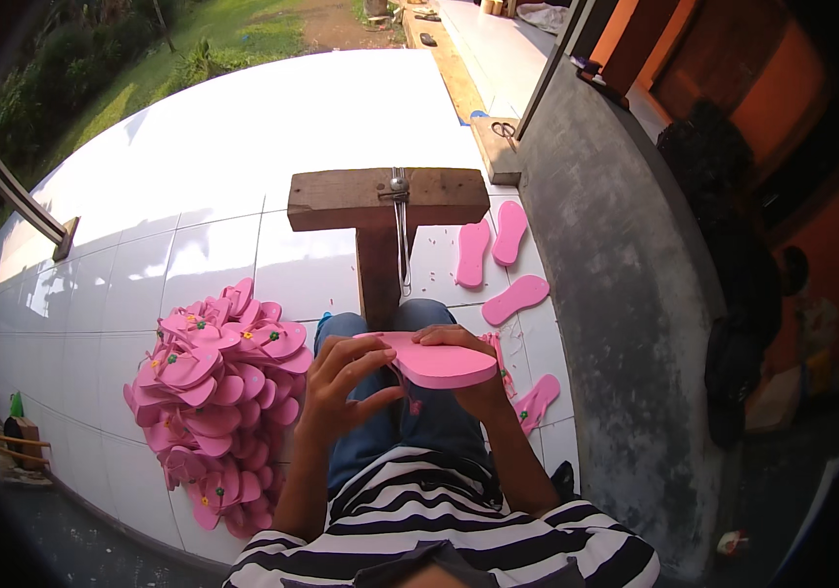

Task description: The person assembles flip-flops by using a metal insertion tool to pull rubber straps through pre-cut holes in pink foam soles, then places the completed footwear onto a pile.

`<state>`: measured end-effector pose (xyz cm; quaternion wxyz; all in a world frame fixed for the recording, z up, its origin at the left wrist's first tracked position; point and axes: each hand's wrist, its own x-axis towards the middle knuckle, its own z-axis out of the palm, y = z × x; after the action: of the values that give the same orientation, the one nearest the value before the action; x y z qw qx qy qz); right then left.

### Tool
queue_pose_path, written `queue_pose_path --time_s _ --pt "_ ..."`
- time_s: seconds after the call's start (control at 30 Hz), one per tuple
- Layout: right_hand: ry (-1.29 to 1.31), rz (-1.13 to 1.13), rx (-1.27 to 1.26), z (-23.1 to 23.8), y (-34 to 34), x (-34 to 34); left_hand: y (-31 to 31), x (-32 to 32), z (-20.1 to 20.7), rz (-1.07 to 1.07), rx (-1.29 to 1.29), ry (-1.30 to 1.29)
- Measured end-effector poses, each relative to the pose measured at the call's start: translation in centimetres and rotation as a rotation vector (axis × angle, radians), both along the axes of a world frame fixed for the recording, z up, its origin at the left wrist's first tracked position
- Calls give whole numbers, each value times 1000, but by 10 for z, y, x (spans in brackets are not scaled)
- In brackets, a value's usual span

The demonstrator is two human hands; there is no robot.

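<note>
Above my lap I hold a pink flip-flop (pixel 444 363) with its flat sole facing up; a bit of pink strap hangs beneath it. My right hand (pixel 478 392) grips its right side, fingers lying over the far edge. My left hand (pixel 346 377) is at its left end, fingertips on the edge and thumb underneath near the strap. Just beyond my knees stands a T-shaped wooden stand (pixel 336 201). A long thin metal tool (pixel 402 235) with a round head is fixed to its crossbar.
Left of my legs lies a big heap of pink flip-flops (pixel 214 392) with small coloured decorations. On the right are loose pink soles (pixel 510 233), pink straps (pixel 500 358) and a strapped flip-flop (pixel 539 402). Scissors (pixel 503 129) rest on a ledge beside the grey wall (pixel 615 294).
</note>
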<state>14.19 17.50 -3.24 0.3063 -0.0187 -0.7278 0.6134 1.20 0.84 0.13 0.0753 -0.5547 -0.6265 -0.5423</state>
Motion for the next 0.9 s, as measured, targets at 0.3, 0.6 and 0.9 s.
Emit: queue_pose_path --time_s 0.3,0.6,0.9 --pt "187 -236 516 44 -10 -12 17 -3 11 -47 183 -73" --pt "123 -237 473 54 8 -27 35 -16 17 -37 224 -81" --pt "115 -276 435 57 14 -37 50 -22 21 -7 242 -125"
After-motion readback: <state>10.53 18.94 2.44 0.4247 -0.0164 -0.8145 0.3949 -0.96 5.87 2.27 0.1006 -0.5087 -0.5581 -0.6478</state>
